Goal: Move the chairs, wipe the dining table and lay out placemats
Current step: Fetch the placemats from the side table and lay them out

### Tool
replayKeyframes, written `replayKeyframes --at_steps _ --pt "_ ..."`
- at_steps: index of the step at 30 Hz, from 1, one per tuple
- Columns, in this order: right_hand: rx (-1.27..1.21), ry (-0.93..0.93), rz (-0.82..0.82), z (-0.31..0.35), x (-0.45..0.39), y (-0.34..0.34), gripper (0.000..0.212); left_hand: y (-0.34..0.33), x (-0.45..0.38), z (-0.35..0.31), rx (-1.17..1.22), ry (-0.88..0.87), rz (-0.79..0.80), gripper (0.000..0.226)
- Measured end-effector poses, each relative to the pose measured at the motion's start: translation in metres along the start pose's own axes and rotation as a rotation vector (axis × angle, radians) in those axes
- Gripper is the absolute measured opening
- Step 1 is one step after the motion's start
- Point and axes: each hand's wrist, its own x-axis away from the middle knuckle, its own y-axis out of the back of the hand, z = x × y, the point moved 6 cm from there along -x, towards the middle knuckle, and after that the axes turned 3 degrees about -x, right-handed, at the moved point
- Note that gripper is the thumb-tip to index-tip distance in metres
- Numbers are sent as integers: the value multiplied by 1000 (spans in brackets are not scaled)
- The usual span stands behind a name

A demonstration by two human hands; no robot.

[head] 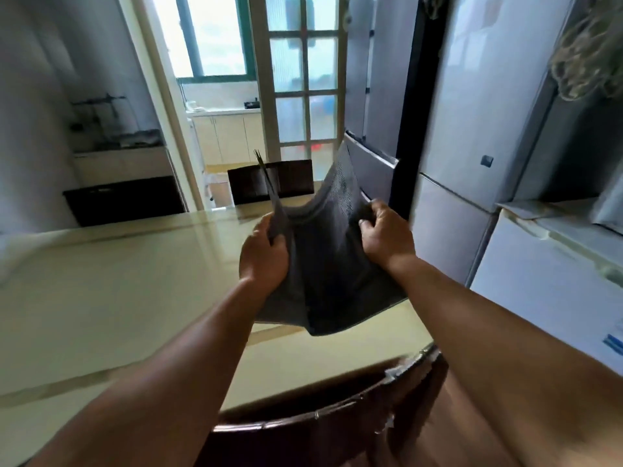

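Two hands hold our grey placemats [332, 251] in the air over the dining table [101, 281], right of its middle: left hand [264, 254] and right hand [387, 235] each pinch a side edge. We judge the sagging, bowed stack could slip from the pinch or land crooked near the table's right edge. We see no containers.

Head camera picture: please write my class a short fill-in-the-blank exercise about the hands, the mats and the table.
1. The grey placemats are held by ____ hands.
2. The right hand grips the placemats' ____ edge.
3. The placemats are held above the ____, not lying on it.
4. Beyond the table's far edge stands a dark ____.

Missing words: both; right; table; chair
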Motion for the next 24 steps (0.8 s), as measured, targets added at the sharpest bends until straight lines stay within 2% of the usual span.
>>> replayKeyframes --at_steps 5,11,16,17,19,21,23,24 --pt "75 -161 170 -87 -60 -84 32 -34 -42 101 -27 263 24 35" --pt "247 -281 347 -173 -94 -144 40 -68 -67 186 -271 483 67 39" --pt "368 -386 401 -216 -92 -155 12 -66 -61 235 -447 643 109 44" --pt "416 -402 399 -223 -92 -156 10 -67 -61 241 -490 669 133 45" --pt "553 -390 408 -230 -92 -161 21 -68 -60 249 -607 707 192 56" --pt "707 -307 466 -229 -90 -167 45 -73 -58 247 -780 619 249 74" --pt "724 -223 555 -219 -86 -179 65 -89 -59 239 -829 416 324 74" --pt "685 -179 604 -209 -82 -186 67 -101 -58 235 -791 337 402 70"
